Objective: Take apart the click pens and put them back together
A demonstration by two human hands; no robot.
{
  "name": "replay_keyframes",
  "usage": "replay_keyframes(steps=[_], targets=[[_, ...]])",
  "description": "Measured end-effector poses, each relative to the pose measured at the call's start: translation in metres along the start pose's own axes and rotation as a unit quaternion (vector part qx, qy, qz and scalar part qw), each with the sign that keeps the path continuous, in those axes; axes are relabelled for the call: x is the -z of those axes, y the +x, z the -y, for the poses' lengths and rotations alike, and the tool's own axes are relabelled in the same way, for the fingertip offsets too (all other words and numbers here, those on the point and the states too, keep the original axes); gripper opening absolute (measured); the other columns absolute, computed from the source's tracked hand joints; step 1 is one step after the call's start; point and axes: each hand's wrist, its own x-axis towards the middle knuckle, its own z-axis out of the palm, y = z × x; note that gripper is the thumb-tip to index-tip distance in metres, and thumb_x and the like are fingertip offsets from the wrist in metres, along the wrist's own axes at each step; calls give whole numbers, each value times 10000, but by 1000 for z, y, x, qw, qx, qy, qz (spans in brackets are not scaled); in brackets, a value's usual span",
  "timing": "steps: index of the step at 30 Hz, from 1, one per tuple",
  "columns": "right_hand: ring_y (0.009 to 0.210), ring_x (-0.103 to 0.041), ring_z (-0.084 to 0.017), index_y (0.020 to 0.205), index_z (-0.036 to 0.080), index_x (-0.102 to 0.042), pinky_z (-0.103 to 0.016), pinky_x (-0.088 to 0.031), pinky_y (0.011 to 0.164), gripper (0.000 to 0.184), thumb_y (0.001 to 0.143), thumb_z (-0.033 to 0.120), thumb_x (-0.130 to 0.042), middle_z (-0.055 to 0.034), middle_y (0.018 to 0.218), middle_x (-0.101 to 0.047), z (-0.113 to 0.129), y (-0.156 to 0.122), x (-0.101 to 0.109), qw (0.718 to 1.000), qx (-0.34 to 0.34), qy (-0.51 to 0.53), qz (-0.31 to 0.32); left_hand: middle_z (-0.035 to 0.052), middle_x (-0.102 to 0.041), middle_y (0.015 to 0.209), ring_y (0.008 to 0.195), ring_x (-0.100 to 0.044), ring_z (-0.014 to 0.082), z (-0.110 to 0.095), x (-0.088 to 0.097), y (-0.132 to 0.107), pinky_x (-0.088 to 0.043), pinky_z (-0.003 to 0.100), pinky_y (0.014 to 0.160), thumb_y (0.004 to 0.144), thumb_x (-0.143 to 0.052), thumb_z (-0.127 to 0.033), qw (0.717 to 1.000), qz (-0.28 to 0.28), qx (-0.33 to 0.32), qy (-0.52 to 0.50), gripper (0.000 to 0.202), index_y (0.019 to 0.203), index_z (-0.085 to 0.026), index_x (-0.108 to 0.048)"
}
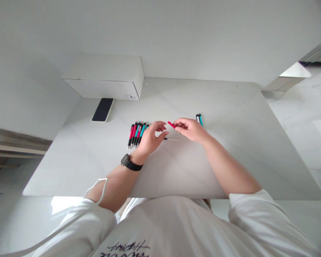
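My right hand (190,129) pinches a red pen barrel (171,124) between thumb and fingers, its free end pointing up and left. Close by on the left, my left hand (153,137) has thumb and fingers apart, with nothing visible between them and a small gap to the barrel. Beneath the hands a thin white pen refill (172,139) lies on the table, a black piece at its left end partly hidden by my left thumb. Several red and turquoise click pens (135,135) lie side by side left of my left hand, which covers some of them.
Beyond my right hand lie a white pen and a turquoise pen (200,120), partly hidden. A phone (103,110) rests at the back left before a white box (104,87). The white table (256,142) meets a wall behind.
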Motion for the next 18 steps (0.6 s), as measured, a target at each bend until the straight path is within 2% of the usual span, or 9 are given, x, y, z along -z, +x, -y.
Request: replay_keyframes(steps=[4,6,9,12,18], targets=[[923,-719,-201,1112,254,-684,-310,-539,836,215,923,339,-626,-29,1041,-782,-12,3,28,995,-53,-77,-14,81,-709,1150,1074,-681,242,3,0,-1,-545,434,1005,965,-688,-252,990,73,-73,98,294,1259,-265,-684],[913,-712,-198,1111,259,-655,-291,-517,802,201,917,295,-615,-25,1048,-779,-19,4,32,988,-85,-124,-13,87,-706,1166,1101,-676,261,5,-2,-1,-534,447,1017,955,-687,-231,984,97,-95,114,300,1252,-270,-702],[947,-701,-212,1169,269,-622,-280,-480,762,252,924,238,-571,-39,1119,-767,-28,7,24,974,-110,-196,2,88,-713,1157,1090,-677,271,9,-5,-1,-529,456,1010,952,-684,-238,981,114,-101,124,281,1229,-266,-720],[1015,-691,-241,1207,262,-612,-293,-466,774,275,944,225,-539,-75,1194,-748,-32,8,9,962,-98,-252,32,88,-722,1127,1071,-679,270,11,-5,0,-531,453,994,968,-659,-253,983,109,-88,122,242,1201,-257,-729],[933,-684,-229,1141,250,-630,-285,-442,741,222,921,285,-634,-64,1076,-754,-35,8,-1,954,-73,-288,40,70,-741,1099,1043,-684,257,10,-5,0,-531,439,983,979,-635,-241,985,103,-81,115,225,1184,-259,-727]])
